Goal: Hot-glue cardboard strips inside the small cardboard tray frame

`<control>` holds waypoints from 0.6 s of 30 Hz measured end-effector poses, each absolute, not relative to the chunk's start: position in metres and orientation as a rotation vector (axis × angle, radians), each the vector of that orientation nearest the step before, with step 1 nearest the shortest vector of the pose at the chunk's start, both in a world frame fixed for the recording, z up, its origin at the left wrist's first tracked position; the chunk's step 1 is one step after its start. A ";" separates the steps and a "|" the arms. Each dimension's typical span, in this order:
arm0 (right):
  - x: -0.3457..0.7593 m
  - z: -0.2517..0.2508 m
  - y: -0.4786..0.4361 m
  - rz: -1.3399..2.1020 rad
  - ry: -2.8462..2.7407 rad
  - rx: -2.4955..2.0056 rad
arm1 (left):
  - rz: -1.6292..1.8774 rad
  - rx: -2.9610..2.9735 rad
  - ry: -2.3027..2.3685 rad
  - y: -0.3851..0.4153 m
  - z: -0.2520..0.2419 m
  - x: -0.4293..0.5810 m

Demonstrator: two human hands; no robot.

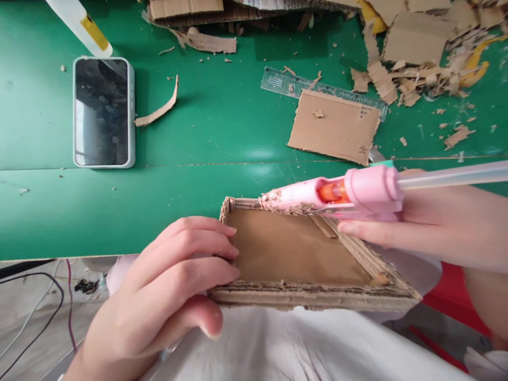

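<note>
A shallow cardboard tray (293, 248) with layered, raised edges lies at the front edge of the green table, close to my body. My left hand (182, 270) grips its left side, fingers over the rim and thumb below. In my right hand (428, 222) is a pink hot glue gun (357, 193) with a clear glue stick in its back. Its nozzle, crusted with cardboard shreds, is at the tray's far rim near the left corner; whether it touches cannot be made out. A thin cardboard strip (323, 226) lies inside the tray by the right wall.
On the green table (206, 137), a phone (103, 111) lies at left beside a white and yellow tool (93, 34). A cardboard piece (335, 124) partly covers a clear ruler (281, 82). Cardboard scraps (416, 39) pile up at the back right. Cables (63, 301) hang below left.
</note>
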State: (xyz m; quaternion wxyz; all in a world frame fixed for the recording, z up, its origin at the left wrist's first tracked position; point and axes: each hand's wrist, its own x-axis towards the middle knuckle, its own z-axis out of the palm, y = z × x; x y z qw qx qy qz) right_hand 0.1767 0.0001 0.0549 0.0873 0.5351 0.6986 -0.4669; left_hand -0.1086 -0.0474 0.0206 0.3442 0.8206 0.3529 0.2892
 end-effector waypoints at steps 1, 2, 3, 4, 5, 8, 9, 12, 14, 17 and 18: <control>0.176 0.056 0.000 -1.387 2.057 1.603 | 0.760 2.126 0.910 -0.047 0.021 -0.108; 0.176 0.056 -0.001 -1.379 2.045 1.608 | 0.759 2.123 0.903 -0.047 0.021 -0.108; 0.177 0.055 -0.002 -1.362 2.049 1.621 | 0.755 2.123 0.908 -0.047 0.022 -0.108; 0.179 0.053 -0.002 -1.347 2.071 1.618 | 0.747 2.125 0.912 -0.047 0.022 -0.108; 0.182 0.051 -0.003 -1.339 2.105 1.597 | 0.738 2.130 0.912 -0.046 0.022 -0.107; 0.191 0.045 -0.005 -1.340 2.218 1.495 | 0.752 2.128 0.900 -0.045 0.022 -0.107; 0.193 0.044 -0.006 -1.347 2.230 1.474 | 0.761 2.126 0.889 -0.045 0.022 -0.107; 0.195 0.043 -0.007 -1.373 2.228 1.469 | 0.771 2.112 0.886 -0.045 0.021 -0.107; 0.194 0.043 -0.007 -1.401 2.247 1.431 | 0.771 2.103 0.891 -0.046 0.021 -0.107; 0.192 0.043 -0.008 -1.347 2.298 1.442 | 0.765 2.097 0.903 -0.047 0.022 -0.107; 0.192 0.043 -0.008 -1.302 2.303 1.509 | 0.752 2.095 0.898 -0.047 0.023 -0.107</control>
